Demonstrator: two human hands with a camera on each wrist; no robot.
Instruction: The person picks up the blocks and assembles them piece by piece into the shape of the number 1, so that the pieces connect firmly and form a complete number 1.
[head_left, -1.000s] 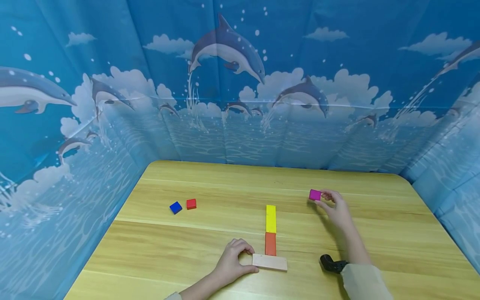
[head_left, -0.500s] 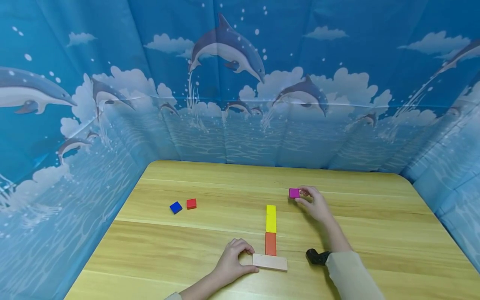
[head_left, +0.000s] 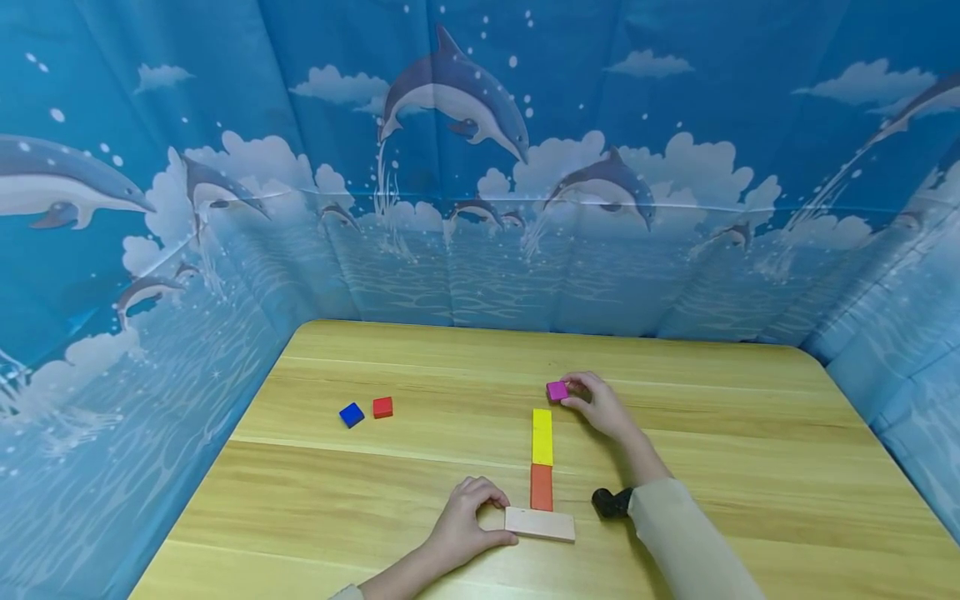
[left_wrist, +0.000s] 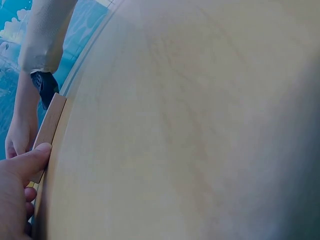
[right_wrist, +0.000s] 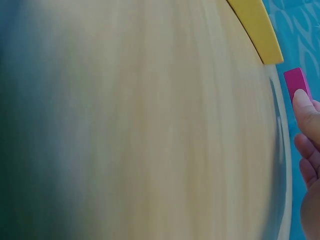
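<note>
My right hand (head_left: 600,407) pinches a magenta block (head_left: 557,391) between thumb and fingers, just beyond the far end of a yellow block (head_left: 542,437). The right wrist view shows the magenta block (right_wrist: 297,83) near the yellow block's end (right_wrist: 260,32). My left hand (head_left: 467,527) grips the left end of a plain wooden block (head_left: 540,524), thumb on its near side and fingers at the far side. An orange block (head_left: 541,487) lies between the wooden and yellow blocks, in line with the yellow one. In the left wrist view the thumb presses the wooden block (left_wrist: 49,122).
A blue block (head_left: 352,415) and a red block (head_left: 382,407) lie at the left of the wooden table (head_left: 300,500). A black device (head_left: 611,503) is on the right wrist by the sleeve. A dolphin-printed curtain (head_left: 480,275) hangs along the table's far edge.
My right hand has moved left with the magenta block, from the right side of the table to beyond the yellow block. The left hand and wooden block have stayed still.
</note>
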